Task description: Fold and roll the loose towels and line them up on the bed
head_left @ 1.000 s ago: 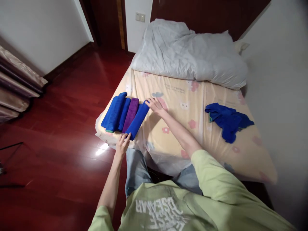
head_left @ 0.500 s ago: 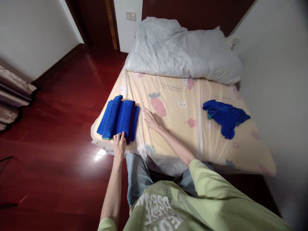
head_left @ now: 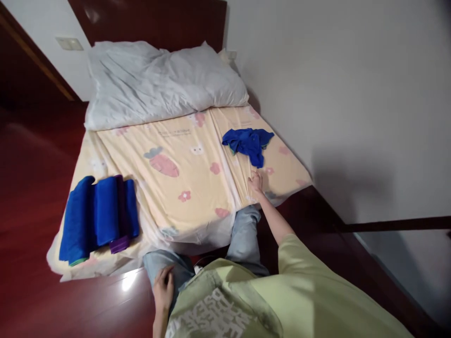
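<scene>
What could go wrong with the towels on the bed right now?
The rolled towels lie right at the bed's near corner, so they might slide off onto the floor. The right hand rests on the sheet just short of the crumpled blue towel; a tug there might wrinkle the sheet.

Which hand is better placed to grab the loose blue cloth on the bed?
Right, likely. The right hand rests on the bed sheet just below the crumpled blue cloth. The left hand is down on the person's knee, far from it.
</scene>
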The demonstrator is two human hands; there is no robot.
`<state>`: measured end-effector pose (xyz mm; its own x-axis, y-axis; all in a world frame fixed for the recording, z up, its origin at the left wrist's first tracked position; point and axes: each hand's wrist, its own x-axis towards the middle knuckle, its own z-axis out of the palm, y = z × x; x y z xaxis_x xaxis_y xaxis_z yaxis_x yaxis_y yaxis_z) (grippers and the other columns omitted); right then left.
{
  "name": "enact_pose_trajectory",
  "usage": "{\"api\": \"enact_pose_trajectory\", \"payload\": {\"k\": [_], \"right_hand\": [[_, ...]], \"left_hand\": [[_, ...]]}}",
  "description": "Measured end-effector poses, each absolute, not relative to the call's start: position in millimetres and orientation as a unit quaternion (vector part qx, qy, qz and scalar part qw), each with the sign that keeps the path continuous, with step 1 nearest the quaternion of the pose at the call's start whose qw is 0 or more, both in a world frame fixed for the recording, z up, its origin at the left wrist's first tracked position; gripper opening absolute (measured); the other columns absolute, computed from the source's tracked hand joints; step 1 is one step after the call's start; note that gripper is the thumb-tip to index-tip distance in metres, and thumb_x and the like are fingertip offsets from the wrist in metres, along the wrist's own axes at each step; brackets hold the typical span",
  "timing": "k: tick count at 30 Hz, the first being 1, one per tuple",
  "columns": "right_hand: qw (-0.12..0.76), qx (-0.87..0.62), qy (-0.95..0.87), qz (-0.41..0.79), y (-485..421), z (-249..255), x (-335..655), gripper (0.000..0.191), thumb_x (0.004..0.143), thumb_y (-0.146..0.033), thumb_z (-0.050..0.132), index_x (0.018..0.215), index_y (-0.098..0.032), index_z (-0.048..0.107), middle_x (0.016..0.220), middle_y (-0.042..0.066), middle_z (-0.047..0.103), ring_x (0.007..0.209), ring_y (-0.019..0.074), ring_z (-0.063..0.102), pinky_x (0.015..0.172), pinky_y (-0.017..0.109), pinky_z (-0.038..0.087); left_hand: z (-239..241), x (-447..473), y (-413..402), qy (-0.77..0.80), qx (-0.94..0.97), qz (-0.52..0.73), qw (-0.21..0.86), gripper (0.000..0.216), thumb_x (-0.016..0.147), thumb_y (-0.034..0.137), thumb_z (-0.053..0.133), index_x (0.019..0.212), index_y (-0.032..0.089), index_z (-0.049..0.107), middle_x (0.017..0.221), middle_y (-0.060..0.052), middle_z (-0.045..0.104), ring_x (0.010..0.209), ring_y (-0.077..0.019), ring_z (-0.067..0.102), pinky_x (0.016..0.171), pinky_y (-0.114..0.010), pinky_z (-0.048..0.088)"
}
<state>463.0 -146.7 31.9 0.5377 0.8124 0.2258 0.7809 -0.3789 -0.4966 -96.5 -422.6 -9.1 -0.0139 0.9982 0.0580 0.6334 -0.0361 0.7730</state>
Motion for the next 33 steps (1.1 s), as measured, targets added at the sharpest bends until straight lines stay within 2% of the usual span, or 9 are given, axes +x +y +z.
{"api": "enact_pose_trajectory", "payload": {"k": [2, 5, 7, 11, 16, 19, 24, 28, 33], "right_hand": [[0.267, -0.837, -0.475, 0.055, -139.2, 36.5, 482.2, 0.051, 0.084, -0.02, 0.054, 0.132, -0.01, 0.066, 0.143, 0.02, 0.06, 0.138, 0.0279, 0.05, 0.117, 0.047, 0.04], [0.212, -0.848, -0.476, 0.098, -124.4, 42.4, 499.3, 0.052, 0.09, -0.021, 0.053, 0.141, -0.014, 0.062, 0.159, 0.015, 0.046, 0.146, 0.0261, 0.043, 0.12, 0.042, 0.038], [0.18, -0.854, -0.474, 0.121, -113.0, 43.8, 508.5, 0.053, 0.092, -0.021, 0.053, 0.144, -0.016, 0.06, 0.164, 0.013, 0.039, 0.149, 0.0265, 0.039, 0.121, 0.04, 0.036], [0.138, -0.865, -0.461, 0.141, -92.4, 36.9, 528.9, 0.051, 0.092, -0.018, 0.051, 0.141, -0.018, 0.063, 0.165, 0.011, 0.037, 0.148, 0.0289, 0.038, 0.12, 0.041, 0.037], [0.118, -0.888, -0.417, 0.154, -82.3, 24.0, 554.0, 0.051, 0.09, -0.011, 0.046, 0.137, -0.013, 0.066, 0.169, 0.011, 0.032, 0.15, 0.0339, 0.034, 0.125, 0.051, 0.03], [0.176, -0.891, -0.398, 0.128, -84.5, 24.4, 565.0, 0.052, 0.087, -0.008, 0.045, 0.134, -0.01, 0.067, 0.16, 0.015, 0.046, 0.144, 0.0328, 0.041, 0.123, 0.051, 0.031], [0.379, -0.818, -0.432, 0.014, -102.9, 40.4, 566.8, 0.042, 0.094, -0.013, 0.037, 0.115, -0.012, 0.072, 0.125, 0.017, 0.069, 0.121, 0.0261, 0.056, 0.118, 0.046, 0.035], [0.477, -0.711, -0.517, -0.012, -141.0, 62.4, 528.3, 0.035, 0.1, -0.021, 0.04, 0.106, -0.016, 0.074, 0.111, 0.015, 0.071, 0.109, 0.0246, 0.06, 0.105, 0.042, 0.046], [0.493, -0.612, -0.618, 0.018, -215.2, 80.1, 423.9, 0.029, 0.103, -0.022, 0.047, 0.106, -0.018, 0.076, 0.105, 0.012, 0.073, 0.105, 0.0243, 0.062, 0.1, 0.043, 0.05]], "left_hand": [[-6.3, -93.1, -416.6, 0.651, 0.631, 0.305, 0.292, 0.034, 0.087, 0.04, 0.048, 0.089, 0.032, 0.081, 0.092, -0.007, 0.077, 0.086, -0.0323, 0.075, 0.077, -0.05, 0.061], [-3.1, -86.7, -405.2, 0.652, 0.654, 0.239, 0.302, 0.038, 0.083, 0.045, 0.05, 0.088, 0.024, 0.081, 0.09, -0.01, 0.077, 0.088, -0.0337, 0.074, 0.083, -0.053, 0.059], [-2.3, -80.7, -400.9, 0.651, 0.66, 0.214, 0.308, 0.035, 0.081, 0.046, 0.051, 0.088, 0.029, 0.081, 0.09, -0.008, 0.077, 0.09, -0.0362, 0.073, 0.086, -0.057, 0.058], [-0.5, -67.9, -397.7, 0.666, 0.638, 0.227, 0.314, 0.024, 0.076, 0.049, 0.055, 0.082, 0.05, 0.078, 0.089, -0.003, 0.076, 0.092, -0.0437, 0.072, 0.084, -0.065, 0.055], [7.4, -54.0, -391.2, 0.683, 0.619, 0.225, 0.317, 0.021, 0.071, 0.051, 0.056, 0.077, 0.055, 0.076, 0.084, -0.002, 0.076, 0.086, -0.0456, 0.072, 0.083, -0.068, 0.053], [13.8, -47.5, -386.9, 0.687, 0.621, 0.214, 0.311, 0.022, 0.07, 0.052, 0.055, 0.076, 0.055, 0.076, 0.084, -0.002, 0.076, 0.087, -0.045, 0.072, 0.084, -0.068, 0.053], [23.0, -41.0, -383.8, 0.681, 0.623, 0.2, 0.327, 0.025, 0.07, 0.051, 0.056, 0.077, 0.043, 0.079, 0.085, -0.004, 0.077, 0.088, -0.0407, 0.074, 0.086, -0.063, 0.057], [31.7, -25.0, -378.4, 0.67, 0.61, 0.241, 0.349, 0.022, 0.071, 0.048, 0.06, 0.079, 0.042, 0.079, 0.088, -0.003, 0.077, 0.086, -0.0384, 0.075, 0.081, -0.061, 0.06], [60.0, 21.8, -360.0, 0.625, 0.603, 0.28, 0.41, 0.029, 0.08, 0.054, 0.061, 0.09, 0.034, 0.08, 0.098, -0.006, 0.078, 0.097, -0.0369, 0.075, 0.091, -0.056, 0.061]]}}
